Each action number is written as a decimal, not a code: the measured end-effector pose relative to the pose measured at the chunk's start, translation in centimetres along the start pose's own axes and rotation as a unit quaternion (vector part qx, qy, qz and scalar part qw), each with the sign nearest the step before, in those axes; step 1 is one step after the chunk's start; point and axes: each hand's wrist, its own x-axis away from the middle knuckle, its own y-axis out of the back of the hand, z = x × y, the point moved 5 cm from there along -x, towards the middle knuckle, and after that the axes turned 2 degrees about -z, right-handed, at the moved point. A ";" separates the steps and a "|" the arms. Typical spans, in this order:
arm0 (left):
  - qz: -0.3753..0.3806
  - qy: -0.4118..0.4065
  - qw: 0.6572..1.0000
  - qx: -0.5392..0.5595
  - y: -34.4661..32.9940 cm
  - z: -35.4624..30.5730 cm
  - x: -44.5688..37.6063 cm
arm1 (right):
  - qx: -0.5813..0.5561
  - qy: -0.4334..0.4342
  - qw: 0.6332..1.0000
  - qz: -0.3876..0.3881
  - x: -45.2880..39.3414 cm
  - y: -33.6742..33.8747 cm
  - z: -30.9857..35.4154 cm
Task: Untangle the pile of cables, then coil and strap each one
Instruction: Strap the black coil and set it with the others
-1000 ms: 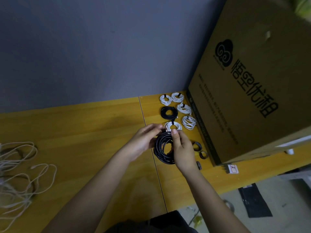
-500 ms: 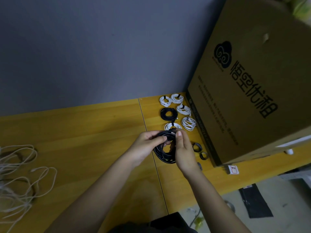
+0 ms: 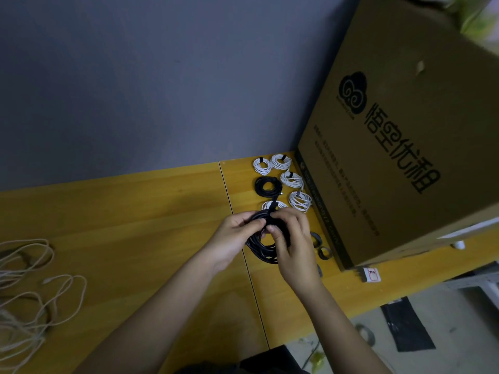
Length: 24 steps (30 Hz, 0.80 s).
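Left hand: I see my left hand point(image 3: 234, 236) with its grip curled round the upper left of the black coil point(image 3: 260, 245), thumb and fingers pinching the bundle.
Right hand: my right hand point(image 3: 293, 245) has its grip closed on the coil's right side, thumb pressing the top of the bundle where a dark strap seems to sit; I can't make the strap out clearly.
Black coil: held just above the desk point(image 3: 135, 211), over the seam between two desk panels.
Done coils: five white coils point(image 3: 299, 201) and one black one point(image 3: 267, 186), each strapped, lie beyond my hands, beside the box point(image 3: 405, 147); the nearest white coil is partly hidden behind my fingers.
Loose cables: a white tangle point(image 3: 24, 287) lies at the far left of the desk, well apart from my hands.
Straps: dark strap loops point(image 3: 322, 251) lie between my right hand and the box.
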 end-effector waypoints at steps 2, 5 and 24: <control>0.003 -0.007 1.000 -0.013 0.0 -0.2 0.0 | 0.020 0.023 0.999 -0.019 -0.1 0.3 0.4; 0.013 -0.015 0.999 -0.042 -0.1 -0.5 -0.2 | 0.032 0.016 0.999 -0.037 -0.2 0.5 0.6; -0.063 -0.051 0.985 -0.149 -1.8 -1.3 -0.2 | 0.129 0.061 0.981 -0.130 -1.1 1.8 1.3</control>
